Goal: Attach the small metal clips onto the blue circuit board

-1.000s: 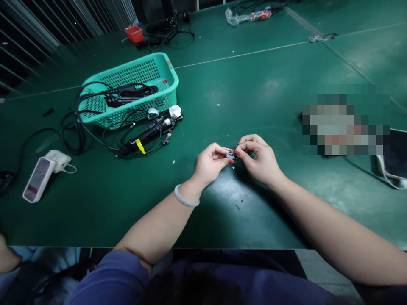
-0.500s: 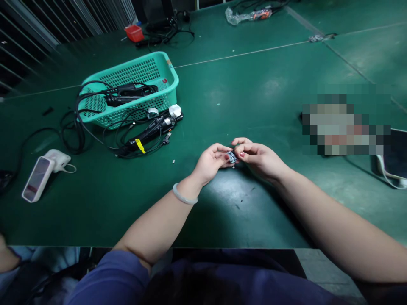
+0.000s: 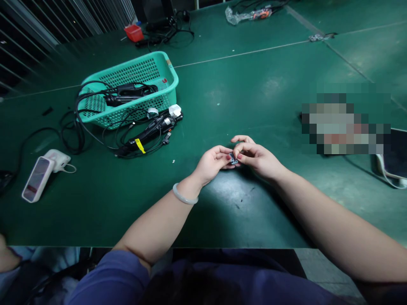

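Note:
Between my two hands is a small flat piece (image 3: 234, 159), dark with pale, shiny markings; its exact kind is too small to make out. My left hand (image 3: 212, 162) pinches it from the left between thumb and fingers. From the right, the thumb and forefinger of my right hand (image 3: 254, 156) close on its edge, while another finger sticks out above. Fingertips cover part of the piece. Both hands are just over the green table (image 3: 203, 220), near the front.
A turquoise basket (image 3: 173, 87) on the left holds black corded devices. Beside it lies a black device with cables (image 3: 155, 129). A phone (image 3: 38, 178) is at far left, a blurred-out patch (image 3: 337, 127) and a dark-screened device (image 3: 397, 152) at right. A red box (image 3: 134, 33) stands behind.
The small piece has turned slightly in my fingers and shows a different part. My right hand has shifted a little to the left; my left hand has hardly moved.

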Motion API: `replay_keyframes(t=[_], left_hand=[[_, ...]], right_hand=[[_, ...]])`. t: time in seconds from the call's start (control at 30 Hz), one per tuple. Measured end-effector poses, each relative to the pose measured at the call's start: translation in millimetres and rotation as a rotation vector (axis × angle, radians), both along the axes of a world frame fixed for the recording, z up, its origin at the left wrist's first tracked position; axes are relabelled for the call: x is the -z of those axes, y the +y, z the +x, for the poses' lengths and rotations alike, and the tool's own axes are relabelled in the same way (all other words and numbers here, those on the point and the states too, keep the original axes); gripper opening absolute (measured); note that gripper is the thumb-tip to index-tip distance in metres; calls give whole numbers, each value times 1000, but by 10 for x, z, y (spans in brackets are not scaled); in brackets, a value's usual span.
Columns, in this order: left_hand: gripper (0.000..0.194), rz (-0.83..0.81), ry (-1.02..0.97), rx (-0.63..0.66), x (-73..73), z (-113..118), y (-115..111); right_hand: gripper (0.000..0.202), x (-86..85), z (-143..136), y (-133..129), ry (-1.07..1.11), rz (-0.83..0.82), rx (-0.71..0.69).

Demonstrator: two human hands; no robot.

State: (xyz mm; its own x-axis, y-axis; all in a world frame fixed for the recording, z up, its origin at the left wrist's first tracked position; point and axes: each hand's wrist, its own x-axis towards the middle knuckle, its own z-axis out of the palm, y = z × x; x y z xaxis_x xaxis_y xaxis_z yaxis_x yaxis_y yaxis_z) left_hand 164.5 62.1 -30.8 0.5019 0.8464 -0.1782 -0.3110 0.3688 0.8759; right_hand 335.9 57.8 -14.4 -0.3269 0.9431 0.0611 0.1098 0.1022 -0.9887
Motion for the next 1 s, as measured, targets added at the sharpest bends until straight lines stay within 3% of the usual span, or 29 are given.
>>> replay_keyframes(t=[0.23,0.43,1.0], left_hand=[[45,-11,20,-38,-10,2,-4],[46,-26,-1,-57,-24,5,-6],[44,-46,11,38,19,-7,5]], right_hand=[[14,15,3,-4,-152,163,181],[6,12,12,-11,-234,324,208],[9,-86,72,-22,-384,559,7]])
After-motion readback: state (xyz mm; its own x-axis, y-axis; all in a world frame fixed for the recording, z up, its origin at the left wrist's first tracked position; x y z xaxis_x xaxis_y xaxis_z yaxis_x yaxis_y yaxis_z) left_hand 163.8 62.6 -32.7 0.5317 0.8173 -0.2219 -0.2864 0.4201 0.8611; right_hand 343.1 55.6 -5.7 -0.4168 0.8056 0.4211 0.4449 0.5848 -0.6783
